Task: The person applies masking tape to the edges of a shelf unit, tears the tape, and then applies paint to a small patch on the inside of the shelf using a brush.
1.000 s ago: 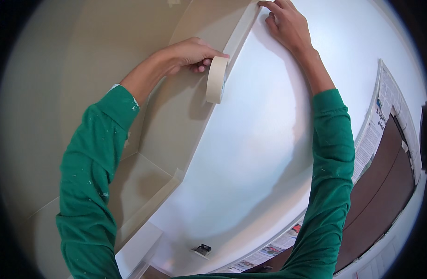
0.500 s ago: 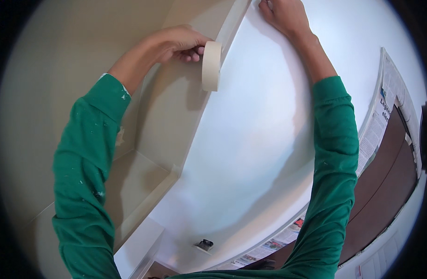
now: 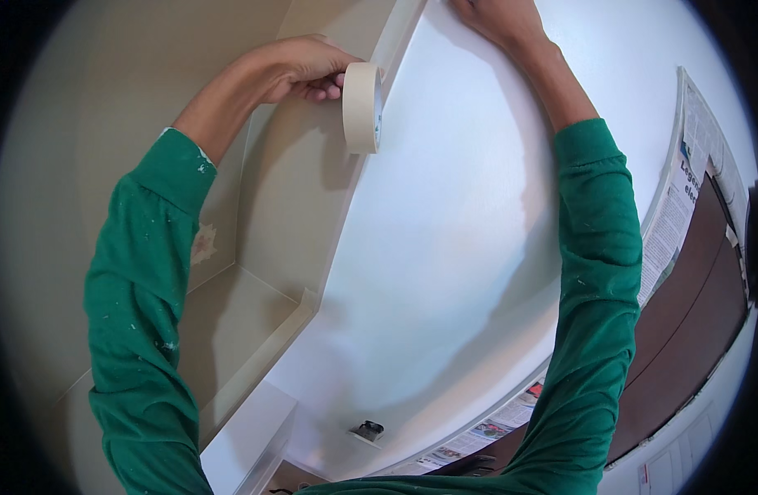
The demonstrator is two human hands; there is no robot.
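My left hand point(image 3: 313, 70) grips a roll of cream masking tape point(image 3: 361, 111), fingers closed on its far rim. The roll hangs beside the long edge point(image 3: 337, 227) where a beige recess meets the white wall. A pale strip, which looks like tape, runs along that edge point(image 3: 393, 37). At the top, my right hand point(image 3: 507, 21) is raised against the white wall point(image 3: 445, 181), close to the upper end of the same edge. Its fingertips are cut off by the frame, so whether they hold anything is hidden. Both forearms wear green sleeves flecked with white paint.
Newspaper sheets point(image 3: 672, 223) cover the frame around a dark brown door point(image 3: 684, 330) on the right. A small dark wall box point(image 3: 367, 431) sits low on the white wall. Inside the beige recess there is a rough patch point(image 3: 203, 245).
My left hand and the tape roll have shifted slightly up and left. The right hand has moved a little higher, its fingertips now out of the picture.
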